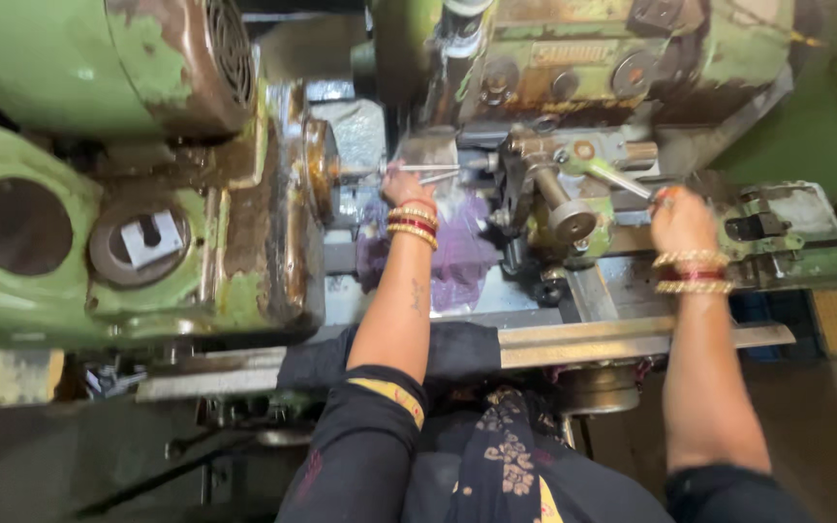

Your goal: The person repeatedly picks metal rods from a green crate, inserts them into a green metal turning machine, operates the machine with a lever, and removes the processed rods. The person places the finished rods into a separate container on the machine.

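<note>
Hands of a person at an old green lathe [147,232], seen from above. Left hand [405,184] pinches a thin metal rod [428,172] beside the chuck [322,165]. Right hand [682,219] rests on the tool carriage [573,208], fingers curled around a lever [617,177]. Purple cloth [457,252] lies below.

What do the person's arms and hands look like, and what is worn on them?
Both arms are bare from the elbow down. The left hand has gold and red bangles at the wrist, and a small dark mark on the forearm. The right hand has similar bangles. The upper sleeves are dark, the left one with a yellow band.
</note>
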